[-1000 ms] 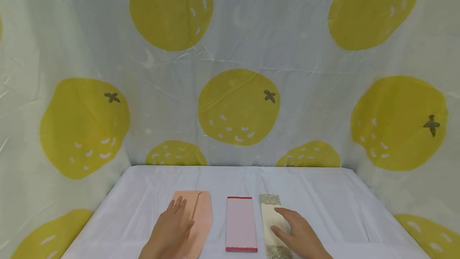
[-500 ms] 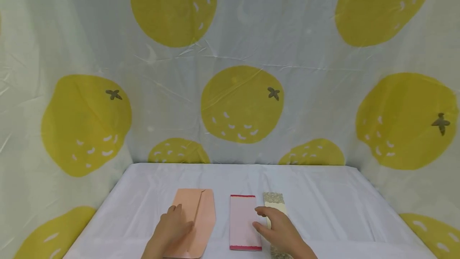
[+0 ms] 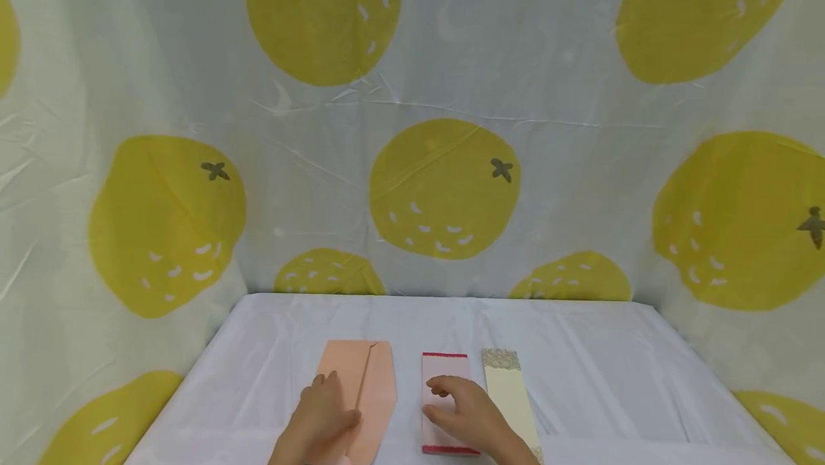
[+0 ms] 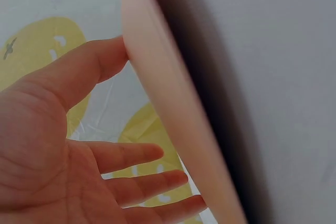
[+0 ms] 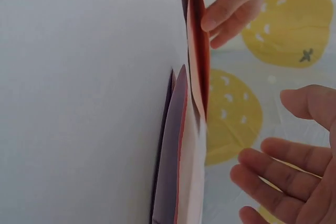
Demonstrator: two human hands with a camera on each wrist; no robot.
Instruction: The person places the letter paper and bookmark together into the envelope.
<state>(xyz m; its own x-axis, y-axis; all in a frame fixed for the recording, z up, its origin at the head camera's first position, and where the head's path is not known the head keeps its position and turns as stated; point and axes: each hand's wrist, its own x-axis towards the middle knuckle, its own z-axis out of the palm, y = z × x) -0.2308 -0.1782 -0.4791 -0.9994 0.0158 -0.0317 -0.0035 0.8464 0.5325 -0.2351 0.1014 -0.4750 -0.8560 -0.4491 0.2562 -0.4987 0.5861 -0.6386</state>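
Note:
A peach paper envelope [image 3: 378, 386] with a folded seam lies on the white table. My left hand [image 3: 319, 415] rests on its left part; in the left wrist view the thumb touches the envelope [image 4: 168, 98] and the other fingers stretch out fairly straight. To the right lies a flat pink paper piece [image 3: 445, 366] with red bands at both ends. My right hand [image 3: 467, 411] hovers over it with fingers loosely bent and nothing between them. The right wrist view shows that hand [image 5: 294, 171] apart from the papers. A cream strip [image 3: 509, 393] with glittery ends lies farther right, partly behind the right wrist.
A white cloth covers the table [image 3: 580, 357], lightly creased. Around its back and sides hangs a pale curtain [image 3: 309, 193] printed with large yellow fruit.
My right hand has moved left, from over the cream strip to over the pink piece. The left hand stays on the envelope, its fingers drawn in somewhat. The head view has shifted slightly.

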